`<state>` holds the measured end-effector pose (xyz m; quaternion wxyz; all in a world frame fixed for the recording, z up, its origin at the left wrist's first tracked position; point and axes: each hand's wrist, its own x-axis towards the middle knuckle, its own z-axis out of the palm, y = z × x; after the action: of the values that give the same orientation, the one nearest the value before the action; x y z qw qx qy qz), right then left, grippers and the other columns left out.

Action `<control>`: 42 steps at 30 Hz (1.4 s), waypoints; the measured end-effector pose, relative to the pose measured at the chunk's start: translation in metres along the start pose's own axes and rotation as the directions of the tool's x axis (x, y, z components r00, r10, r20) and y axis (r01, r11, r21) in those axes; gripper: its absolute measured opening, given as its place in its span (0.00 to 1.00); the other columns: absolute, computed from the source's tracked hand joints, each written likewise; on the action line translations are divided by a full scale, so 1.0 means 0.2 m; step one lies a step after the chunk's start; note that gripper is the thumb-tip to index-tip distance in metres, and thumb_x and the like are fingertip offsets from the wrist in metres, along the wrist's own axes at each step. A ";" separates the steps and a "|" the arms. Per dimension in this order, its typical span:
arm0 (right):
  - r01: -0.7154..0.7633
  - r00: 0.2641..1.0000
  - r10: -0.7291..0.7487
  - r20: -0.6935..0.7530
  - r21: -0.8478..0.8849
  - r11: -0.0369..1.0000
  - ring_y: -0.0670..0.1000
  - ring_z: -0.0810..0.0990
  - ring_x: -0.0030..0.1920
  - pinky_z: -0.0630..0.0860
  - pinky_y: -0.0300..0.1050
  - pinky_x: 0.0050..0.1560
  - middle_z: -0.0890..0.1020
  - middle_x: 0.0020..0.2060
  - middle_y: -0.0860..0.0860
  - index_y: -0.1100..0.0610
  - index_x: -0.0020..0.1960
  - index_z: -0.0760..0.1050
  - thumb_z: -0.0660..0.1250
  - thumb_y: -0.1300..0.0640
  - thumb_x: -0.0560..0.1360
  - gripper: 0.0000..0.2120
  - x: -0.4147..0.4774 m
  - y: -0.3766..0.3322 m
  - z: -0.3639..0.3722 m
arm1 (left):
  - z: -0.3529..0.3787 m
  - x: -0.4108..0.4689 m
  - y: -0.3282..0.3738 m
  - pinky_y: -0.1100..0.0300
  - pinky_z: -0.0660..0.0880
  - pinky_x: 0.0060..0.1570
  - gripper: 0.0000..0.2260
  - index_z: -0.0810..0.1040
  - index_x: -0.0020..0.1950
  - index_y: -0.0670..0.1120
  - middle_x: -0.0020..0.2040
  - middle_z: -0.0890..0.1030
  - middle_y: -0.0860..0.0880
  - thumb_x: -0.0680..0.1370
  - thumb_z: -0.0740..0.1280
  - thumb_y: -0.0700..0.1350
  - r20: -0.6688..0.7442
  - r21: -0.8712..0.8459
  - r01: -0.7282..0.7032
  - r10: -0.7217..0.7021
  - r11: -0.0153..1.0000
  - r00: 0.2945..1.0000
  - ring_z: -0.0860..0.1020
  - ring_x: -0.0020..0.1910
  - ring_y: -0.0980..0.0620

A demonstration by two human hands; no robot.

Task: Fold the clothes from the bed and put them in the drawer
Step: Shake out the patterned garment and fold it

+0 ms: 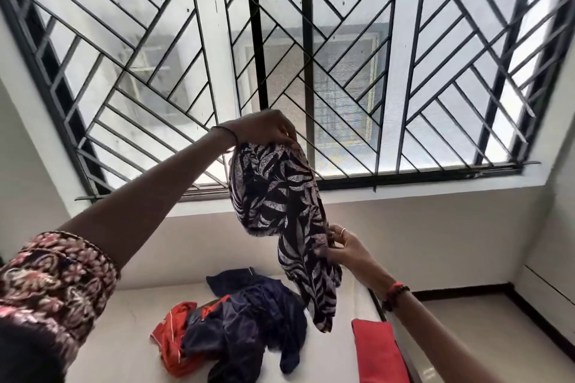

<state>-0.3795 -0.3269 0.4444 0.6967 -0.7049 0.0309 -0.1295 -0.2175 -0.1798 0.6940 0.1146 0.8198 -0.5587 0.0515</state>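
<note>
A dark garment with a white leaf print [280,205] hangs in the air above the bed [124,336]. My left hand [264,127] is raised high and grips its top edge. Lower down, my right hand [345,246] pinches the garment's right side about halfway along its length. The bottom end dangles free. On the white bed below lies a heap of clothes: a navy garment [249,320] on top of an orange-red one [174,342]. No drawer is in view.
A folded red cloth [378,348] lies at the bed's right edge. A large window with a black diagonal grille [311,56] fills the wall behind the bed. Tiled floor [466,336] with a dark skirting runs along the right.
</note>
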 end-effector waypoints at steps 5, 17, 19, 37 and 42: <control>-0.055 0.997 0.049 -0.065 -0.093 0.994 0.46 0.82 0.42 0.78 0.38 0.41 0.81 0.47 0.54 0.62 0.55 0.74 0.72 0.67 0.71 0.14 0.02 0.12 -0.03 | -0.17 -0.01 -0.03 0.53 0.77 0.52 0.10 0.83 0.51 0.48 0.47 0.83 0.52 0.74 0.70 0.52 -0.151 0.044 0.027 -0.020 0.999 0.988 0.80 0.48 0.53; -0.432 0.892 0.448 -0.049 0.195 0.881 0.51 0.80 0.39 0.77 0.45 0.43 0.82 0.38 0.53 0.60 0.48 0.78 0.59 0.41 0.78 0.22 0.05 0.21 0.02 | -0.38 -0.05 -0.08 0.58 0.72 0.53 0.07 0.83 0.50 0.52 0.46 0.82 0.56 0.75 0.69 0.51 -0.372 0.099 0.012 0.026 0.995 0.928 0.79 0.49 0.56; -0.508 0.860 0.491 0.137 0.312 0.803 0.53 0.81 0.45 0.75 0.50 0.51 0.84 0.44 0.55 0.58 0.47 0.82 0.53 0.34 0.76 0.31 0.04 0.18 0.03 | -0.38 -0.05 -0.09 0.60 0.71 0.52 0.06 0.83 0.50 0.54 0.46 0.82 0.57 0.75 0.69 0.50 -0.387 0.108 0.028 0.015 0.994 0.922 0.78 0.48 0.57; -0.308 0.910 0.410 0.056 0.752 0.582 0.56 0.84 0.38 0.83 0.47 0.42 0.82 0.43 0.63 0.64 0.53 0.74 0.64 0.52 0.74 0.16 -0.05 0.27 0.13 | -0.40 -0.10 -0.17 0.62 0.69 0.47 0.10 0.84 0.50 0.49 0.47 0.84 0.49 0.74 0.70 0.52 -0.501 0.093 0.076 -0.019 0.993 0.865 0.79 0.48 0.55; -0.193 0.977 0.208 0.055 0.651 0.734 0.52 0.80 0.49 0.74 0.53 0.56 0.83 0.49 0.54 0.50 0.57 0.75 0.84 0.61 0.50 0.38 -0.04 0.28 0.13 | -0.42 -0.14 -0.19 0.54 0.75 0.53 0.11 0.84 0.49 0.50 0.45 0.84 0.48 0.73 0.69 0.55 -0.490 0.060 0.042 -0.007 0.997 0.872 0.81 0.46 0.51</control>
<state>-0.3741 -0.3012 0.3875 0.9078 -0.4090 0.0671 -0.0640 -0.1896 -0.1202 0.7647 0.2246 0.7906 -0.4990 0.2750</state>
